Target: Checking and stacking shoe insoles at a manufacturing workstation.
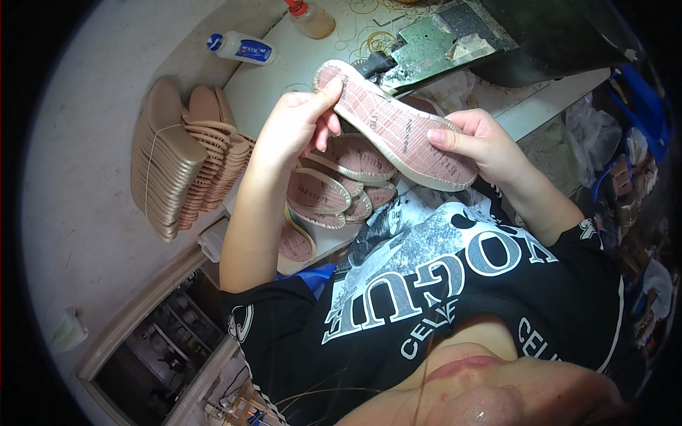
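A long shoe insole [405, 131], with a pink lined underside and a cream edge folded and notched all round, is held up slantwise between my two hands. My left hand [295, 124] pinches its narrower upper end, the thumb on the pink face and some fingers curled below. Near the broad lower end, my right hand [483, 145] grips the side edge with its thumb flat on the pink face; its other fingers are hidden behind. Beneath lies a loose pile of similar pink insoles [320, 192], partly covered by the held one and my left hand.
A green metal machine [440, 50] stands beyond the insole. Left on the white table [295, 53] are a white bottle with blue cap [241, 48] and a red-topped bottle [312, 21]. Banded beige insoles [167, 163] stand stacked by the wall. Plastic bags [590, 142] lie right.
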Motion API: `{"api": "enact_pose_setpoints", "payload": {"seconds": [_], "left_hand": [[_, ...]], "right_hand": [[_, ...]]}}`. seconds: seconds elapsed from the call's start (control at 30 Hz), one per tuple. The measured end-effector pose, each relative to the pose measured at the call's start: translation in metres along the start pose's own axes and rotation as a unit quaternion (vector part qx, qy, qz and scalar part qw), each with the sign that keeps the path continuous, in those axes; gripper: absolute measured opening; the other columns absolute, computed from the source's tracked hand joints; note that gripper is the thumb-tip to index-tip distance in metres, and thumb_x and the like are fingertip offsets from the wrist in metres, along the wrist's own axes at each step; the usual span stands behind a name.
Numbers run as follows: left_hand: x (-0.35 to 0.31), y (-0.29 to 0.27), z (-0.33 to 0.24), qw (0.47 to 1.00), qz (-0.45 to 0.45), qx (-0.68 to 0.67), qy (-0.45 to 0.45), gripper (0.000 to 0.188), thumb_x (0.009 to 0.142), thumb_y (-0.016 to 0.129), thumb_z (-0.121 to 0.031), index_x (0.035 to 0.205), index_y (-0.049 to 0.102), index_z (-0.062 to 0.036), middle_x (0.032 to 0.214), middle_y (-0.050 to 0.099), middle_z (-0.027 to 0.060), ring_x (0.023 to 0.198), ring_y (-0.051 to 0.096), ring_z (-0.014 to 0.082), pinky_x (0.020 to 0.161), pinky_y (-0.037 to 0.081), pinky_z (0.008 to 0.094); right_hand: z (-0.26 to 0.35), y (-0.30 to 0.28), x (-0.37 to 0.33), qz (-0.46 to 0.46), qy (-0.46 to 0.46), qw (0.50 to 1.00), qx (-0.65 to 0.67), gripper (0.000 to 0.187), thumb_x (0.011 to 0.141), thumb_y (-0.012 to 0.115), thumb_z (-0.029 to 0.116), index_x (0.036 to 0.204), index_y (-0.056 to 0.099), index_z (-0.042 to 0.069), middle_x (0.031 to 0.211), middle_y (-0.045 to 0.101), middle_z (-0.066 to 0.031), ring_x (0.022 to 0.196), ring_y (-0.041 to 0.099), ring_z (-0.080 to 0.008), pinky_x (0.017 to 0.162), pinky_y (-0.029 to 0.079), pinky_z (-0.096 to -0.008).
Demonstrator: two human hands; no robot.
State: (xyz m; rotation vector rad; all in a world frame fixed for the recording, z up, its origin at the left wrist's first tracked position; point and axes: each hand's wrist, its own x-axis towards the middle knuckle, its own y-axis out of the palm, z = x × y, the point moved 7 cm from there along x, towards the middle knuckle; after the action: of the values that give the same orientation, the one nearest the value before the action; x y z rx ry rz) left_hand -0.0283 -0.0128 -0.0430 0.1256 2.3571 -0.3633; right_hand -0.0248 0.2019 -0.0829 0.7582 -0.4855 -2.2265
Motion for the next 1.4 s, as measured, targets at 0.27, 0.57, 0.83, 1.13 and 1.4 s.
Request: {"api": "enact_pose_setpoints", "payload": {"seconds": [0.27, 0.57, 0.83, 1.13, 1.4], "left_hand": [[0.020, -0.031, -0.001, 0.983, -0.156, -0.025, 0.093, 0.052, 0.087, 0.061, -0.045, 0.054, 0.056, -0.0049, 0.046, 0.045, -0.0029, 0.039, 0.034, 0.0043, 0.039, 0.024, 0.0203], [-0.148, -0.105, 0.131, 0.694, -0.661, -0.011, 0.286, 0.038, 0.093, 0.054, -0.029, 0.109, 0.052, 0.0052, 0.095, 0.060, 0.0159, 0.089, 0.057, 0.0209, 0.080, 0.045, 0.0314], [-0.143, -0.019, 0.248, 0.708, -0.604, 0.350, -0.109, 0.080, 0.068, 0.073, -0.044, 0.128, 0.043, 0.0003, 0.142, 0.028, 0.0195, 0.136, 0.014, 0.0377, 0.108, 0.012, 0.0576], [-0.179, -0.044, 0.187, 0.678, -0.676, 0.278, -0.077, 0.060, 0.063, 0.074, -0.025, 0.113, 0.048, -0.0046, 0.110, 0.053, 0.0125, 0.106, 0.049, 0.0359, 0.091, 0.038, 0.0472], [-0.137, 0.015, 0.050, 0.807, -0.272, -0.282, 0.442, 0.056, 0.073, 0.077, -0.019, 0.115, 0.046, 0.0011, 0.100, 0.060, 0.0096, 0.091, 0.059, 0.0147, 0.079, 0.049, 0.0286]], "right_hand": [[0.004, 0.037, 0.026, 0.002, 0.013, 0.990, 0.138, 0.029, 0.090, 0.060, 0.022, 0.099, 0.064, -0.005, 0.091, 0.067, -0.0095, 0.076, 0.063, -0.0109, 0.071, 0.051, -0.0242], [-0.020, 0.111, 0.040, 0.216, -0.067, 0.968, -0.108, 0.043, 0.095, 0.052, 0.024, 0.129, 0.042, 0.000, 0.124, 0.052, -0.0084, 0.116, 0.046, -0.0122, 0.099, 0.036, -0.0291], [0.001, 0.095, 0.027, 0.123, -0.336, 0.750, -0.556, 0.066, 0.083, 0.065, 0.021, 0.139, 0.033, 0.005, 0.139, 0.039, -0.0190, 0.130, 0.036, -0.0332, 0.107, 0.028, -0.0420], [0.037, 0.038, -0.034, 0.297, -0.142, 0.660, -0.675, 0.041, 0.083, 0.066, 0.022, 0.118, 0.056, 0.002, 0.120, 0.057, -0.0155, 0.113, 0.052, -0.0296, 0.097, 0.039, -0.0383], [0.137, 0.074, -0.032, 0.246, -0.155, 0.878, -0.379, 0.026, 0.089, 0.058, 0.013, 0.112, 0.058, 0.000, 0.093, 0.066, -0.0116, 0.078, 0.064, -0.0145, 0.068, 0.052, -0.0272]]}}
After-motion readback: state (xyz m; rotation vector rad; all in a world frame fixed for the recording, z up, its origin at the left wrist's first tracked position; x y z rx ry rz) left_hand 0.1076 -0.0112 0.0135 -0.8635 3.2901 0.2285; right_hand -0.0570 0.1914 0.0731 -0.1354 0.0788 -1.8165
